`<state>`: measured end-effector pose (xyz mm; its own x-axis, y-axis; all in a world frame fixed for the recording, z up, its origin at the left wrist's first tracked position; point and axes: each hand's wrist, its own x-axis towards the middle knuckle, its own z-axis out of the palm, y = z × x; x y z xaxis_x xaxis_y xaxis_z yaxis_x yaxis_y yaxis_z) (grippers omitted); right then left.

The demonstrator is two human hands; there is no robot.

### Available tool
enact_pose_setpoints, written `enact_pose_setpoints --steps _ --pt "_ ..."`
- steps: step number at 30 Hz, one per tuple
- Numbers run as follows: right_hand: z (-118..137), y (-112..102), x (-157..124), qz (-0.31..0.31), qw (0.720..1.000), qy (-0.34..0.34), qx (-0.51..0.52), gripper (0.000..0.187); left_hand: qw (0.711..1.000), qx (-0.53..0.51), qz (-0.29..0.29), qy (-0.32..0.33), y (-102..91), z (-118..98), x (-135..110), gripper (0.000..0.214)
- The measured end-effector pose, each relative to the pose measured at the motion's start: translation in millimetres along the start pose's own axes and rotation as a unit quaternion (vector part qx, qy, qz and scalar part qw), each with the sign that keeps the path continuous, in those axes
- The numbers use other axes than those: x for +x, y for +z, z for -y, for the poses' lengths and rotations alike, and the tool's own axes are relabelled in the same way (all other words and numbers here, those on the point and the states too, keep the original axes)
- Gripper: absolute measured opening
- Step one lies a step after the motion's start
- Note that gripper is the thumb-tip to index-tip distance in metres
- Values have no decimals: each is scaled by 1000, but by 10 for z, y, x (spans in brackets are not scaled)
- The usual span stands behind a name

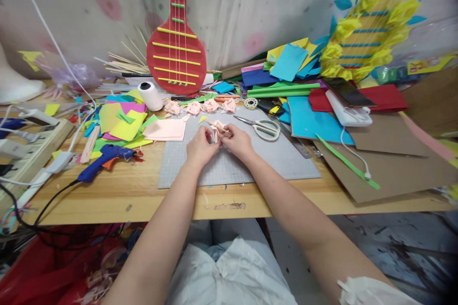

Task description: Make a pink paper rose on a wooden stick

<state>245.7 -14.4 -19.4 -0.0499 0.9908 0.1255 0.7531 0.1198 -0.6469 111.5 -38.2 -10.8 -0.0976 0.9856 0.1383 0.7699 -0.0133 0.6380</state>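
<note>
Over the grey cutting mat [243, 167], my left hand [203, 145] and my right hand [236, 140] meet with their fingers closed around a pale pink paper flower [216, 126]. Its lower part is hidden by my fingertips. Behind my hands, several finished-looking pink paper flowers [193, 107] lie in a row. A stack of pale pink paper squares [165, 129] rests left of my left hand. To the right of my right hand lie scissors [265, 128], blades pointing left.
A blue glue gun [107, 159] lies at the left, its cord running to a power strip [39, 152]. A red paper instrument [176, 57] stands at the back beside a white thread spool [150, 96]. Cardboard [393, 167] and blue sheets [315, 119] cover the right.
</note>
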Motion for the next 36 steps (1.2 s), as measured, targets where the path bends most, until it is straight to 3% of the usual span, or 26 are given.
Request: enact_pose_setpoints --steps 4,14,20,30,36 --pt "34 -13 -16 6 1000 4 -24 22 1000 -25 11 14 -1 7 0 26" --pt "-18 8 2 17 999 -11 32 28 996 -11 -77 -44 69 -13 50 26" --pt "-13 28 -10 25 997 -51 46 26 993 9 -119 8 60 14 46 16" --pt "-75 -23 30 -4 1000 -9 7 17 996 -9 -88 32 56 73 61 8" --pt "-78 -54 30 -9 1000 -11 7 15 992 8 -116 51 18 52 19 9"
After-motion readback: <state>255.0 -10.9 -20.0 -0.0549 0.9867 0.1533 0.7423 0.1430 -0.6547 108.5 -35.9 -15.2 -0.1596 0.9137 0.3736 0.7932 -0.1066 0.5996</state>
